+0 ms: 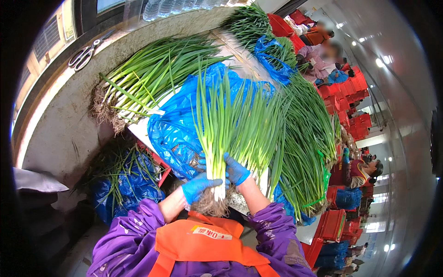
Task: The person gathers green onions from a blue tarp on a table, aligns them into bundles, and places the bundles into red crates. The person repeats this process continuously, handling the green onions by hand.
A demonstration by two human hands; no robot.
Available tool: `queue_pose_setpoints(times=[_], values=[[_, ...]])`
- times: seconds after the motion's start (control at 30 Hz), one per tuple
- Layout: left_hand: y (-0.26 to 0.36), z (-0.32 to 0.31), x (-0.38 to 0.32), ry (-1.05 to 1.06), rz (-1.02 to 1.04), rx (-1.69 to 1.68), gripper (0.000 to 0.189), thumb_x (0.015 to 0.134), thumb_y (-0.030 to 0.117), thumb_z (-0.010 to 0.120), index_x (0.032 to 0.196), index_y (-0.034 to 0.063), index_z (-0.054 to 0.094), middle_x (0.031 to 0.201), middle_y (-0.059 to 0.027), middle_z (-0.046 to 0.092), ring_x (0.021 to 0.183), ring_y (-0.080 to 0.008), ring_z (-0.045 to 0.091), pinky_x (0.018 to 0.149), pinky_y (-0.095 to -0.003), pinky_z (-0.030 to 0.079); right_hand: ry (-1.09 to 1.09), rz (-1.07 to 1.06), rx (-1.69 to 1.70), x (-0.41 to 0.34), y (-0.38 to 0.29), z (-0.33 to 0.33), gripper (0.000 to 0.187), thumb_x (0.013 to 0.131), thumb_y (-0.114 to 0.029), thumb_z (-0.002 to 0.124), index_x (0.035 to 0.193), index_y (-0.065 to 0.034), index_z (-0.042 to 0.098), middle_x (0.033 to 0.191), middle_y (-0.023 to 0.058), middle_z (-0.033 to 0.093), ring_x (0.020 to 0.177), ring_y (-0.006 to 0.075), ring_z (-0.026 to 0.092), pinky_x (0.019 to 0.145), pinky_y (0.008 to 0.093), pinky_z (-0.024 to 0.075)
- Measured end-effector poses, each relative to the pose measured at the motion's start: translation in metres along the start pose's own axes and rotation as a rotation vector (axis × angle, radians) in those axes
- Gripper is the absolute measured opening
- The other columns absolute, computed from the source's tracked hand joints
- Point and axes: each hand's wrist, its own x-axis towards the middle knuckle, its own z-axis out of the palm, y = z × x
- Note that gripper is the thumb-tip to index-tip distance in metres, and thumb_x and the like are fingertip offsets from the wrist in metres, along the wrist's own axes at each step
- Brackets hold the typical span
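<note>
Both my hands wear blue gloves and grip one bunch of green onions (217, 149) by its white stems. My left hand (199, 188) wraps the lower stems from the left, just above the hanging roots (211, 204). From the other side my right hand (236, 170) closes on the stems, a little higher up. Right beside the bunch lies a pile of similar green onions (258, 135), leaves pointing away from me. Beneath and to the left spreads a blue plastic bag (173, 131). Roots of the neighbouring pile are partly hidden by my right hand and forearm.
Untrimmed green onions (148, 79) with brown roots lie at the left. Larger bundles (304, 138), one tied with green tape (315, 201), line the right. Scissors (84, 55) rest on the window ledge. A blue bag of leaf scraps (128, 187) sits low left. Co-workers and red crates (330, 225) are at right.
</note>
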Motion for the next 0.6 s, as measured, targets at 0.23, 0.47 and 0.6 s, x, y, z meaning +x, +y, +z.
queue_pose_setpoints(times=[0.23,0.47,0.6], values=[[-0.048,-0.018,0.006,-0.06,-0.083,-0.011,0.039,0.083,0.013,0.063,0.118,-0.001,0.051,0.11,-0.0112,0.059,0.103,-0.0215,0.057,0.09,-0.034,0.045,0.288,0.153,-0.061,-0.001,0.03,-0.008,0.052,0.078,-0.023,0.066,0.121,0.0006,0.049,0.103,0.0131,0.061,0.092,0.0234,0.061,0.082,0.0357,0.0491],[-0.075,-0.017,0.02,-0.09,-0.225,0.525,0.036,0.085,0.017,0.063,0.115,0.0001,0.055,0.105,-0.0052,0.06,0.098,-0.0097,0.053,0.089,-0.026,0.042,0.6,0.101,-0.333,-0.073,0.017,0.011,0.028,0.073,-0.008,0.068,0.099,-0.0002,0.062,0.082,0.0066,0.064,0.073,0.0145,0.061,0.069,0.0276,0.0492],[-0.095,-0.02,0.041,-0.06,-0.102,0.401,0.039,0.081,0.005,0.064,0.118,0.0019,0.052,0.115,-0.0069,0.058,0.105,-0.0147,0.054,0.092,-0.0278,0.043,0.67,0.197,-0.66,-0.145,0.02,0.025,0.025,0.072,-0.013,0.069,0.092,0.002,0.063,0.081,0.008,0.065,0.074,0.0143,0.06,0.069,0.0284,0.048]])
